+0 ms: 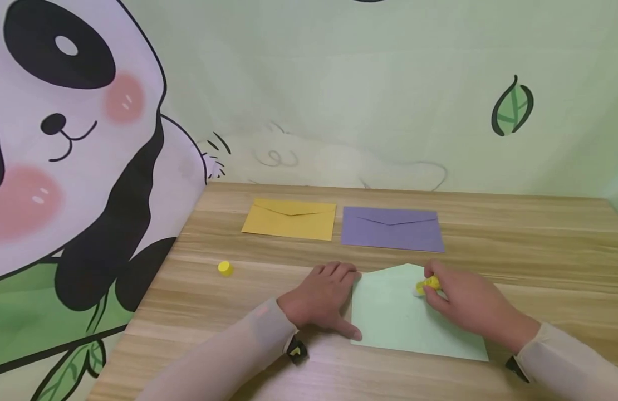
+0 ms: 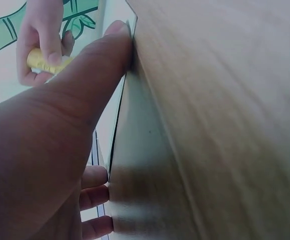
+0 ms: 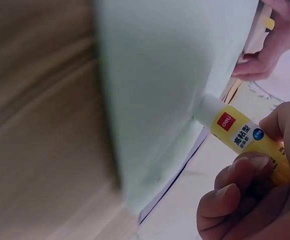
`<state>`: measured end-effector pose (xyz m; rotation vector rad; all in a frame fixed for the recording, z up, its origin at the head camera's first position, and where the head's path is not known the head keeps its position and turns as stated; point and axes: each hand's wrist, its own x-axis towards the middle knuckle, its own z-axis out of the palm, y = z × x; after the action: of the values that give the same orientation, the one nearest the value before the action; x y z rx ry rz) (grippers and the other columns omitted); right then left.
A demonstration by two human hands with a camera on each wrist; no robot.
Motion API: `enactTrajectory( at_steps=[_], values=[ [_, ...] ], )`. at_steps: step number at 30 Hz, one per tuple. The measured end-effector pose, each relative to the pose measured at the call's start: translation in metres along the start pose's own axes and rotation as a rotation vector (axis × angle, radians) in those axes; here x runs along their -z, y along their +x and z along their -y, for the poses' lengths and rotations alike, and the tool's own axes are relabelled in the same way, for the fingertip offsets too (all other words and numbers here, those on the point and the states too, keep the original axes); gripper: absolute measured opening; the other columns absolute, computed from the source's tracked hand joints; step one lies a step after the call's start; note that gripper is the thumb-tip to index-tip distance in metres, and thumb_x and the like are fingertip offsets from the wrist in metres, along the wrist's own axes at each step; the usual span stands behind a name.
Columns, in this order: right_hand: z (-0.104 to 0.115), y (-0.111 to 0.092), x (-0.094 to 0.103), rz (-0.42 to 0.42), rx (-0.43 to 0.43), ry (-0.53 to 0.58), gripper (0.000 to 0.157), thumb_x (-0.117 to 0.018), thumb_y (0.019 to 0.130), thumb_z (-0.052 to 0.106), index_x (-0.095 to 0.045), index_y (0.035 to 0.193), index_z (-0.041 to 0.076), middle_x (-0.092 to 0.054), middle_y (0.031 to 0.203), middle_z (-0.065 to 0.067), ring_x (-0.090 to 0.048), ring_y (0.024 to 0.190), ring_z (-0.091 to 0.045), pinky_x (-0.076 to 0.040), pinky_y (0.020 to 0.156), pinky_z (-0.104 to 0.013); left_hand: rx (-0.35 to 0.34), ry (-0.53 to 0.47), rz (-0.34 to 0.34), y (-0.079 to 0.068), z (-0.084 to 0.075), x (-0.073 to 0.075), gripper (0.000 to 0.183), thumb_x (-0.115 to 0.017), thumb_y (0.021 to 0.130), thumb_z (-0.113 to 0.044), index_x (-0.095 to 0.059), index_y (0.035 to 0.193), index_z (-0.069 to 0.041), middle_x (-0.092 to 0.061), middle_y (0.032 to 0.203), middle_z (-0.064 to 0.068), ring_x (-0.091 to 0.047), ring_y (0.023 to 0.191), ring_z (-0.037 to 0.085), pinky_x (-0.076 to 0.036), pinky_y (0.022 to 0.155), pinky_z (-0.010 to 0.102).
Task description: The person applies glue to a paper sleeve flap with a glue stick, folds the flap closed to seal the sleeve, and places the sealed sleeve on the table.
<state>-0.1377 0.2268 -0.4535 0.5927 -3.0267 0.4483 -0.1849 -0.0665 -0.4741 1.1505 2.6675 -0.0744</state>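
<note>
A pale green envelope (image 1: 399, 314) lies on the table with its pointed flap at the far side. My left hand (image 1: 324, 295) rests at its left edge, the thumb and fingers spread, the thumb on the near left corner. In my right hand (image 1: 471, 298) I grip a yellow glue stick (image 3: 250, 135), its white end tilted down against the green paper near the flap. In the left wrist view the left thumb (image 2: 104, 55) lies along the paper's edge.
A yellow envelope (image 1: 291, 224) and a purple envelope (image 1: 389, 234) lie side by side farther back. The glue stick's yellow cap (image 1: 225, 268) stands on the wooden table (image 1: 269, 281) to the left. Behind the table hangs a panda-printed backdrop (image 1: 339, 100).
</note>
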Motion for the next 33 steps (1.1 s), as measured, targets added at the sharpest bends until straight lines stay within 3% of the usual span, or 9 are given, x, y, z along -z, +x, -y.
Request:
enactTrajectory(
  at_steps=[7, 19, 26, 33],
  values=[
    [-0.019, -0.018, 0.004, -0.026, -0.032, -0.041, 0.022, -0.064, 0.092, 0.024, -0.055, 0.110, 0.013, -0.039, 0.062, 0.008, -0.034, 0.052, -0.007, -0.030, 0.044, -0.026, -0.008, -0.009, 0.015, 0.000, 0.000, 0.000, 0.121, -0.060, 0.068, -0.089, -0.030, 0.156, -0.010, -0.032, 0.157, 0.006, -0.032, 0.144, 0.026, -0.033, 0.115, 0.047],
    [-0.048, -0.035, 0.011, -0.080, -0.047, -0.080, 0.023, -0.063, 0.091, 0.023, -0.053, 0.110, 0.012, -0.033, 0.057, 0.008, -0.029, 0.048, -0.007, -0.026, 0.042, -0.026, 0.000, -0.011, 0.016, -0.001, 0.000, 0.004, 0.121, -0.061, 0.070, -0.087, -0.029, 0.156, -0.009, -0.032, 0.158, 0.007, -0.032, 0.145, 0.026, -0.032, 0.116, 0.047],
    [-0.054, -0.041, 0.013, -0.123, -0.039, -0.102, 0.024, -0.064, 0.090, 0.022, -0.052, 0.108, 0.013, -0.033, 0.057, 0.009, -0.029, 0.047, -0.007, -0.027, 0.042, -0.026, 0.011, -0.012, 0.018, -0.001, -0.001, 0.003, 0.120, -0.062, 0.069, -0.087, -0.031, 0.156, -0.009, -0.033, 0.158, 0.006, -0.032, 0.145, 0.026, -0.033, 0.117, 0.046],
    [-0.058, -0.045, 0.015, -0.101, -0.067, -0.095, 0.026, -0.063, 0.092, 0.024, -0.053, 0.112, 0.011, -0.035, 0.058, 0.008, -0.031, 0.048, -0.008, -0.027, 0.042, -0.027, 0.007, -0.016, 0.007, -0.002, -0.002, 0.003, 0.119, -0.062, 0.070, -0.086, -0.031, 0.156, -0.009, -0.033, 0.158, 0.005, -0.032, 0.145, 0.025, -0.032, 0.117, 0.046]
  ],
)
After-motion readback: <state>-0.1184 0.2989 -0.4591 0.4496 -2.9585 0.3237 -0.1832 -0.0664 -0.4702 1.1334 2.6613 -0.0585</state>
